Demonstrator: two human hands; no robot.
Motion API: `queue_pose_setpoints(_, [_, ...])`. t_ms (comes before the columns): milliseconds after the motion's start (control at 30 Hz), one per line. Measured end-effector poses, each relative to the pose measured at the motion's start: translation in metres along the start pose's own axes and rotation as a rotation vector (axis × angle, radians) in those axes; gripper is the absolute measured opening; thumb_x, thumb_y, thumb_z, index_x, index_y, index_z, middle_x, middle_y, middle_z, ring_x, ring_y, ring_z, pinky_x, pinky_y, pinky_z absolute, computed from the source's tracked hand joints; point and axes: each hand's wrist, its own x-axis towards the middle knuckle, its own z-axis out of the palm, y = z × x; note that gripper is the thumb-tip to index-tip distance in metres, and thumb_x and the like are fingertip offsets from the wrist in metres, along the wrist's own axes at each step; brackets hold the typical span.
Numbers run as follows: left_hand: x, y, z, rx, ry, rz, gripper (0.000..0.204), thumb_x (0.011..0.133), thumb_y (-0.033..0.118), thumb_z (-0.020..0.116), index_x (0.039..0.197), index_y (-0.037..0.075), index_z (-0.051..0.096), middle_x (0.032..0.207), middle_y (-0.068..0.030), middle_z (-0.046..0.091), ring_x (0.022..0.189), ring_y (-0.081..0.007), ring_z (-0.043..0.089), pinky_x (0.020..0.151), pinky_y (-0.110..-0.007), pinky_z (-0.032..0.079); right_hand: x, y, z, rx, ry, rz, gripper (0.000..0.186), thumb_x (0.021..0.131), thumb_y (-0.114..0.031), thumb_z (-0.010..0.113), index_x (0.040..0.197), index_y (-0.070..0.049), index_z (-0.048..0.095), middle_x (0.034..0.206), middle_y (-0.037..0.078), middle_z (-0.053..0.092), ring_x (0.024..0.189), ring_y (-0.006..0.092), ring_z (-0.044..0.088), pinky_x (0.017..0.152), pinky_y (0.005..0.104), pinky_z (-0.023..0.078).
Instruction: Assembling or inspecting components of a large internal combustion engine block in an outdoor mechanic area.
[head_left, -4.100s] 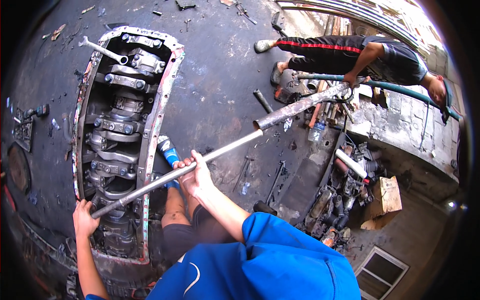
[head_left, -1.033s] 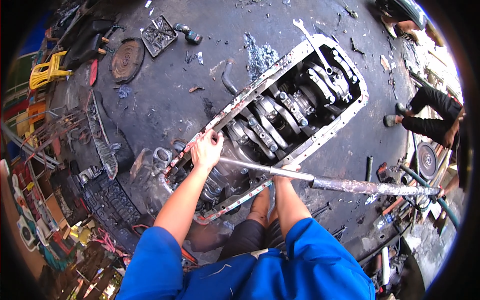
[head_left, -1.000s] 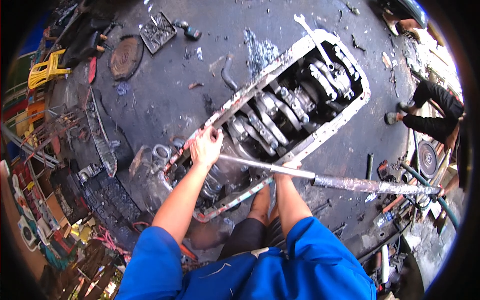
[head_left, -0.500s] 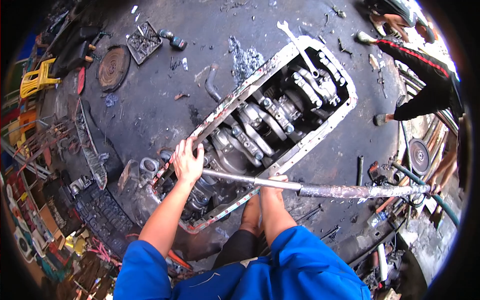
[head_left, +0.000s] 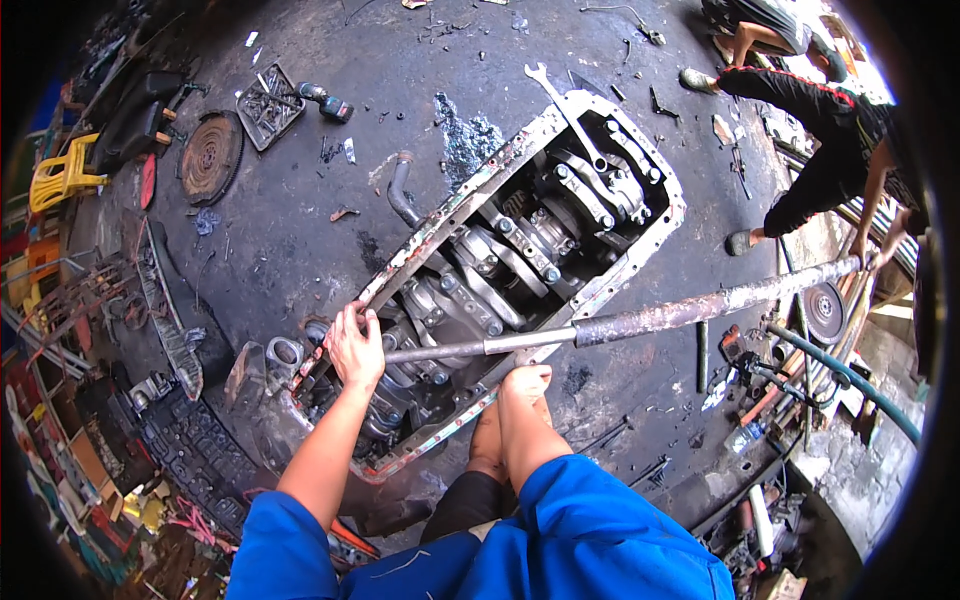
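An open engine block (head_left: 640, 262) lies on the floor before me, its crankshaft (head_left: 470, 290) and bearing caps showing. Across its near part runs a long steel bar (head_left: 440, 351), with a worn pipe (head_left: 680, 312) slipped over its right portion. My left hand (head_left: 355, 350) is closed around the bar's left end by the block's far-left rim; the bar's head is hidden beneath it. My right hand (head_left: 525, 382), fingers curled, rests at the block's near rim just below the bar, apart from it. A wrench (head_left: 565, 112) leans over the block's far end.
A co-worker's hands (head_left: 870, 250) grip the pipe's far end at right. A round plate (head_left: 211, 157), a tray of small parts (head_left: 270, 108) and a cordless tool (head_left: 325, 103) lie at the far left. A bent hose (head_left: 401, 190) touches the block's far side. A green hose (head_left: 850, 378) lies right.
The pipe's right end has swung up and away from me in the co-worker's hands. My right hand has come off the bar to the block's near rim; my left hand stays at the bar's end.
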Motion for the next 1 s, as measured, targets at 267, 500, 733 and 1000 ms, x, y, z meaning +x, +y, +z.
queue_pose_setpoints(267, [-0.003, -0.011, -0.008, -0.048, 0.045, -0.069, 0.026, 0.095, 0.031, 0.057, 0.11, 0.01, 0.062, 0.092, -0.0096, 0.065, 0.091, -0.0298, 0.063, 0.087, -0.044, 0.046, -0.02, -0.008, -0.025, 0.155, -0.089, 0.102, 0.03, 0.1, -0.03, 0.044, 0.088, -0.009, 0.062, 0.072, 0.014, 0.07, 0.06, 0.0314, 0.068, 0.055, 0.0417, 0.053])
queue_pose_setpoints(500, [0.0, -0.004, -0.008, -0.062, 0.053, -0.02, 0.024, 0.095, 0.029, 0.057, 0.108, 0.009, 0.062, 0.09, -0.0096, 0.066, 0.086, -0.0288, 0.064, 0.082, -0.044, 0.048, -0.015, -0.026, -0.054, 0.219, -0.279, 0.293, 0.056, 0.097, -0.043, 0.032, 0.104, -0.005, 0.072, 0.1, 0.022, 0.071, 0.093, 0.043, 0.066, 0.087, 0.051, 0.046])
queue_pose_setpoints(733, [0.001, -0.001, 0.0, -0.082, 0.092, 0.022, 0.024, 0.096, 0.029, 0.056, 0.108, 0.009, 0.062, 0.089, -0.0103, 0.065, 0.084, -0.0283, 0.065, 0.08, -0.043, 0.048, -0.003, -0.02, -0.038, 0.329, -0.211, 0.309, 0.055, 0.097, -0.042, 0.036, 0.096, -0.002, 0.074, 0.093, 0.021, 0.073, 0.087, 0.0422, 0.068, 0.084, 0.0494, 0.05])
queue_pose_setpoints(1000, [-0.001, -0.011, -0.004, -0.104, 0.107, 0.038, 0.021, 0.096, 0.027, 0.056, 0.106, 0.008, 0.062, 0.086, -0.01, 0.064, 0.078, -0.026, 0.064, 0.075, -0.041, 0.05, -0.016, -0.028, -0.049, 0.368, -0.235, 0.367, 0.052, 0.095, -0.041, 0.038, 0.094, -0.002, 0.073, 0.091, 0.02, 0.073, 0.084, 0.0392, 0.067, 0.082, 0.0468, 0.049])
